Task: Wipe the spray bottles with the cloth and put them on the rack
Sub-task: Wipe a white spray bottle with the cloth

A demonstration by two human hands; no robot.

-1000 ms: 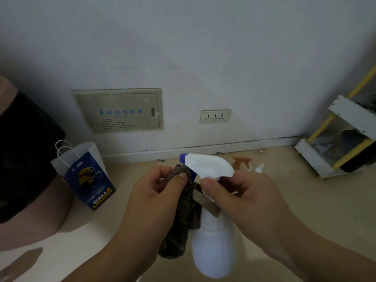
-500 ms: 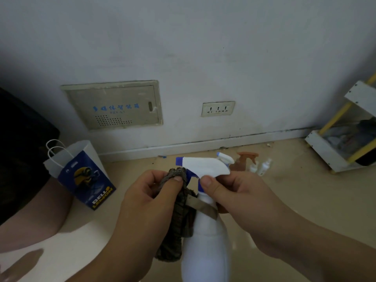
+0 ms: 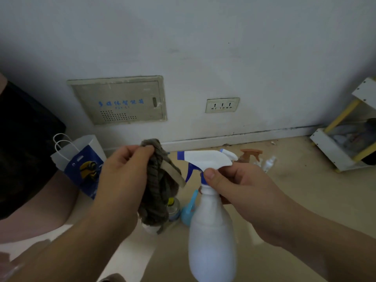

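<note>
Beige floor meets a white wall; paper bag at left, rack far right. Centre frame, the left hand grips the cloth, and the right hand holds the white spray bottle by its neck.

Your white, blue-trimmed spray bottle is upright beside the bunched grey-brown cloth, seemingly just apart; the white-and-yellow rack stands far right.

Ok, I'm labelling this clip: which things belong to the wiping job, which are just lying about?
Job: white spray bottle, grey cloth, brown spray bottle, light blue spray bottle, rack.
Lying about: paper bag, wall socket, wall panel.
</note>
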